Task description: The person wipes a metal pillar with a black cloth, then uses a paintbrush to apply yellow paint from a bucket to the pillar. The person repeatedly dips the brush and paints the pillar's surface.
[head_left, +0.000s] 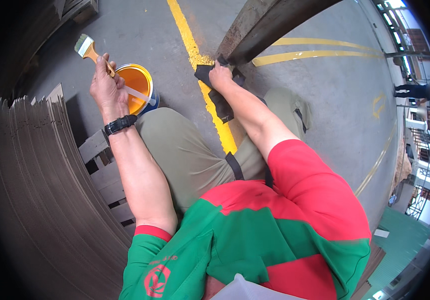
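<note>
My left hand (106,92) is closed around the wooden handle of a paintbrush (90,52), its bristles pointing up and away. Just beyond that hand stands a round bucket (149,80) of yellow-orange paint, with a pale strip-like piece across its opening. My right hand (221,76) reaches down to the foot of a brown steel column (251,31). Its fingers are closed on a black cloth (220,106), which lies partly over the yellow floor line (184,31). The fingertips are partly hidden against the cloth and column.
A tall stack of brown cardboard sheets (40,190) rises at my left, beside a wooden pallet (109,182). More yellow lines (320,54) cross the grey floor past the column. Another person (415,91) stands far right. Green sheets (400,240) lie at the lower right.
</note>
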Demonstrator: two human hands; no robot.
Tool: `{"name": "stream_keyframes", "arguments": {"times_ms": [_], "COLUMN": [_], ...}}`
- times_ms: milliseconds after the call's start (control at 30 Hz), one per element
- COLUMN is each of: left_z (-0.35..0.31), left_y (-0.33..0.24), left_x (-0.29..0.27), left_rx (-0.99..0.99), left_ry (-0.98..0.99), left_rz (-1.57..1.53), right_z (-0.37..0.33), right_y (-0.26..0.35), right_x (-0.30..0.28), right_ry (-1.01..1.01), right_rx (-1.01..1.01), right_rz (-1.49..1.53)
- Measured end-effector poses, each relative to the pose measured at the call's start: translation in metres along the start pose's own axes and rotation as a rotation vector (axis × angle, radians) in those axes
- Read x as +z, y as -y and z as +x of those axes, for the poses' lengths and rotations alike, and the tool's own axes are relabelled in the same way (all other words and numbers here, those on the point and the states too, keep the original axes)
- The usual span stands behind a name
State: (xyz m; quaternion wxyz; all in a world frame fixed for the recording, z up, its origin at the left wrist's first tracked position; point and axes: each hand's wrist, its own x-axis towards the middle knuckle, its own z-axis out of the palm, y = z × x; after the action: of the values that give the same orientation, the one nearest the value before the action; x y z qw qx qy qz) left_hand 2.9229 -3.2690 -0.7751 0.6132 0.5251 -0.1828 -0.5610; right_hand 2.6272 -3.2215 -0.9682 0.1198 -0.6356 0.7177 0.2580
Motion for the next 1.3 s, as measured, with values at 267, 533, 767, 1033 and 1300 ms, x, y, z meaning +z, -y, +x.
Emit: {"name": "stream_keyframes", "arguments": {"times_ms": [267, 533, 767, 1033, 1300], "left_z": [0.005, 0.000, -0.007, -0.004, 0.002], "left_y": [0.007, 0.009, 0.006, 0.007, 0.016], "left_x": [-0.006, -0.004, -0.002, -0.003, -0.009], "left_rx": [0.021, 0.025, -0.015, -0.014, -0.013], "left_ry": [0.053, 0.077, 0.090, 0.125, 0.133], "left_rz": [-0.038, -0.047, -0.049, -0.023, -0.050], "right_z": [0.000, -0.028, 0.001, -0.038, -0.055], "right_y": [-0.023, -0.003, 0.009, -0.073, -0.072], "right_x": [-0.032, -0.020, -0.021, 0.057, -0.015], "right_ry": [-0.492, -0.030, -0.072, 0.197, -0.947], "right_rx": [0.034, -0.125, 0.107, 0.322, 0.251], "right_rz": [-0.026, -0.103, -0.126, 0.245, 0.744]}}
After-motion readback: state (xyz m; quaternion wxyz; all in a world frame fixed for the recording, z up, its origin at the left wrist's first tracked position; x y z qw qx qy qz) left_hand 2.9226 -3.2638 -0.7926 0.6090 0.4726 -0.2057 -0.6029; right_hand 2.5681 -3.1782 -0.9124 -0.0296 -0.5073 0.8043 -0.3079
